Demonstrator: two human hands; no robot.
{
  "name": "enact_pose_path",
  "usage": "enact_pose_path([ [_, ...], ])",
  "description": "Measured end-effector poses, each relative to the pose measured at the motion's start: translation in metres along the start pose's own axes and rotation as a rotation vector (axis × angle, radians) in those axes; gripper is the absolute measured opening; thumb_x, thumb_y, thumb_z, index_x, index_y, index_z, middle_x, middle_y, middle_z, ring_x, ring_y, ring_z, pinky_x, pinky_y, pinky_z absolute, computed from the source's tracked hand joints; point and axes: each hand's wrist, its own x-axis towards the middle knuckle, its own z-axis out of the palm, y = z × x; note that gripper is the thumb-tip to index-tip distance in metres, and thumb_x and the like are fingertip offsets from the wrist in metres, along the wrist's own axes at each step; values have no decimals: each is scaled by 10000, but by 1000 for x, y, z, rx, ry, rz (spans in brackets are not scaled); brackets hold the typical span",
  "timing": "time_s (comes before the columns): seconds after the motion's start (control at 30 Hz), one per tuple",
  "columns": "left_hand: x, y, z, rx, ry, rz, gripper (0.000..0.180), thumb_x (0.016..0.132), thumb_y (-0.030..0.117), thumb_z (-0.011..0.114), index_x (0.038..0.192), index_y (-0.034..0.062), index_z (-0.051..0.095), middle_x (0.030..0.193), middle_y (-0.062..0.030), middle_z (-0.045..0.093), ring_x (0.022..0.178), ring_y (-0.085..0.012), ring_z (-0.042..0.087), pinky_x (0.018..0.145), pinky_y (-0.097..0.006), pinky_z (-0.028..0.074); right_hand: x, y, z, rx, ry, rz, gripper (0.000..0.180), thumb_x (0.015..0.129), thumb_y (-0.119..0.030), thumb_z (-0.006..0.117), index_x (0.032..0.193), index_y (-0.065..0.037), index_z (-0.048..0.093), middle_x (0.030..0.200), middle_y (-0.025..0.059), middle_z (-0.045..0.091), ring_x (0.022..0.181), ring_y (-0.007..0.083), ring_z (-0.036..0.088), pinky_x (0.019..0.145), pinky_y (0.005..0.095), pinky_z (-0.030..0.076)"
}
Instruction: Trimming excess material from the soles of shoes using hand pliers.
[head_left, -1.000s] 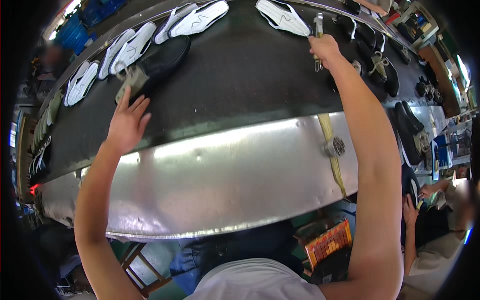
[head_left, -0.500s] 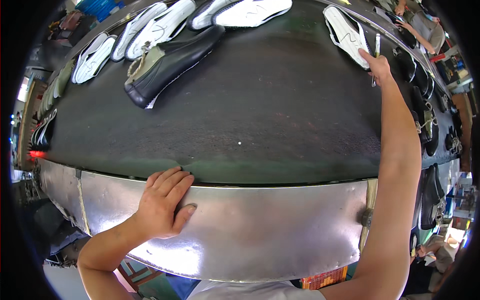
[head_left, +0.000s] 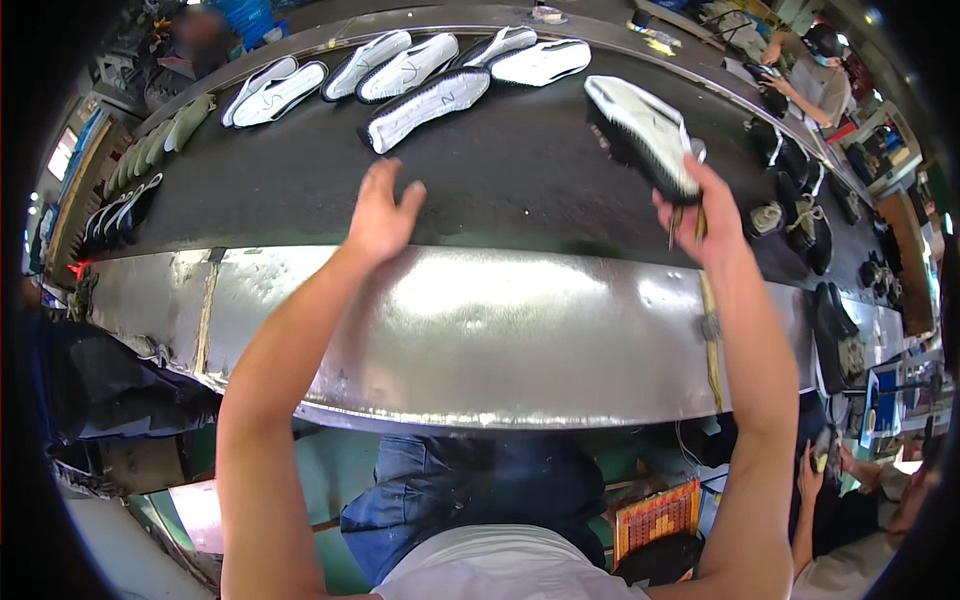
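Note:
My right hand [head_left: 708, 212] is closed round one end of a black shoe [head_left: 640, 125] whose white underside faces up, raised at the right over the black conveyor belt [head_left: 480, 195]. A thin pen-like tool [head_left: 701, 222] is also held in that hand. My left hand [head_left: 385, 210] reaches over the belt's near side with fingers apart and holds nothing. Just beyond its fingertips a marked white-bottomed shoe [head_left: 430, 108] lies on the belt. Behind that are further white-bottomed shoes, among them a pair [head_left: 410, 68] and another shoe [head_left: 540, 63].
A shiny metal ledge [head_left: 480, 335] runs along the belt's near edge. More white-bottomed shoes [head_left: 275, 92] and greenish shoe parts [head_left: 165, 135] stand at the left. Black shoes [head_left: 808, 230] line the right. Other people [head_left: 822, 85] work at the far right and lower right.
My left hand has left the metal ledge and reached over the belt. My right hand has taken hold of the shoe. The black shoe's spot now has one with its white underside up.

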Motion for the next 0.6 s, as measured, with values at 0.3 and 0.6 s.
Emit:
enact_pose_path([
  [0.3, 72, -7, 0, 558, -101, -63, 899, 928, 433, 599, 1565, 22, 117, 1646, -156, 91, 1515, -380, 73, 1220, -461, 165, -243, 102, -54, -524, 58, -260, 671, 790, -239, 756, 1323, 53, 473, 1161, 114, 627, 1005, 189, 627, 906, 337, 505],
  [0.6, 49, -13, 9, 704, -186, 317, 697, 1011, 440, 444, 1499, -34, 289, 1568, -216, 300, 1473, -353, 250, 1191, -421, 259, -257, 113, -45, -1175, 178, -222, 601, 712, -182, 821, 1186, 8, 504, 1003, 185, 659, 929, 280, 667, 856, 374, 509],
])
